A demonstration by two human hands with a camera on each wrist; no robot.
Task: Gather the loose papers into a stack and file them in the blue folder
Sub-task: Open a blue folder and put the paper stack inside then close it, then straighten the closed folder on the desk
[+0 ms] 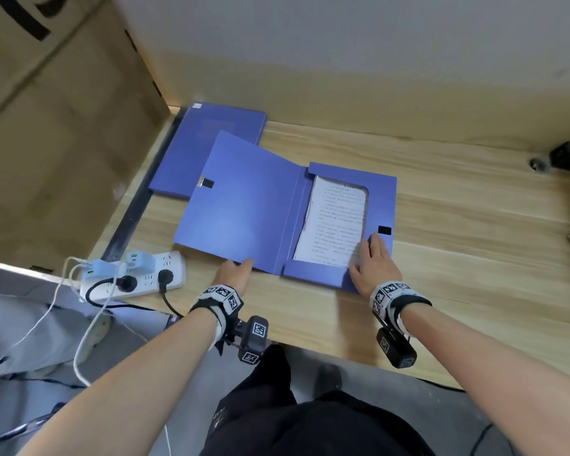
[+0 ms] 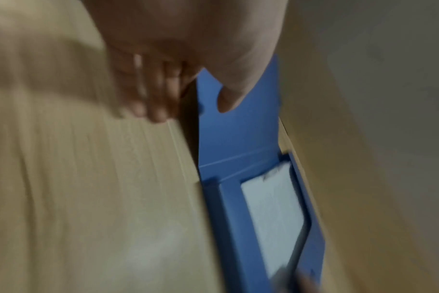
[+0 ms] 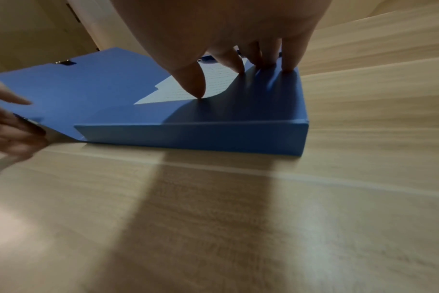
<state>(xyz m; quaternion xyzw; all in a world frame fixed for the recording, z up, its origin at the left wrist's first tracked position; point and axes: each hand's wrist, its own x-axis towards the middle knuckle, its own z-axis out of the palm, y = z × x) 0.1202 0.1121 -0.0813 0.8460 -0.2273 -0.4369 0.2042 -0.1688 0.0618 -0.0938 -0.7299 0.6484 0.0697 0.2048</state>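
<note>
The worktop (image 1: 441, 225) carries your open folder (image 1: 380, 205), with a second folder (image 1: 211, 133) behind its raised cover (image 1: 237, 205). The papers (image 1: 333, 222) lie stacked inside the folder's tray. Your left hand (image 1: 234, 274) has a pinching grip on the cover's near edge. Your right hand (image 1: 374, 268) rests released, fingers (image 3: 288, 59) flat on the tray's flap.
</note>
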